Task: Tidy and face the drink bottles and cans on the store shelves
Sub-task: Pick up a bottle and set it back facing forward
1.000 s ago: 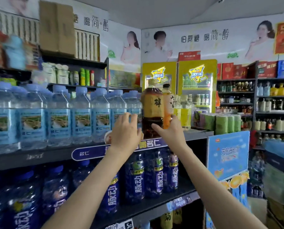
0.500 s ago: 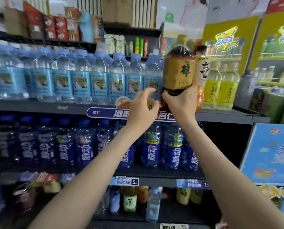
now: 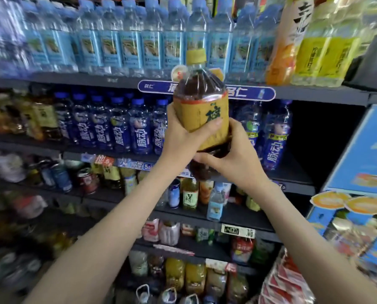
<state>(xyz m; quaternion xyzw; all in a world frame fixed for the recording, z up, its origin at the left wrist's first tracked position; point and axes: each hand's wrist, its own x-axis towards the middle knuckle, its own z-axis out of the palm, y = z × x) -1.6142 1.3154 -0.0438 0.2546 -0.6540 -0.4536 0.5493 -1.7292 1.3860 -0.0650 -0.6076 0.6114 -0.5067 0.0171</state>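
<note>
The left hand (image 3: 178, 137) grasps the brown tea bottle (image 3: 202, 110) around its lower body, with the thumb laid across the front of the yellow label. The right hand (image 3: 235, 159) is curled under and around the base, so the weight seems to sit in the right palm while the left hand steers. I judge that this two-handed hold is chosen because the bottle is large and full, and because it lets the person turn it about its own axis until the label looks forward. The bottle is in the air in front of the shelves and touches none of them. It hangs before the shelf edge (image 3: 314, 97) with the blue sign strip and the row of dark blue bottles (image 3: 117, 130) below that edge. Its long axis stands nearly upright, with the yellow cap (image 3: 196, 55) on top and leaning a little to the left, and the base points down into the right hand. The big character on the label faces the person. Above, the water bottles (image 3: 128, 47) stand in a close row with labels to the front, and the yellow bottles (image 3: 323, 55) stand further right. The tea bottle has not yet a place on a shelf, so this step is, in my view, about half done.
</note>
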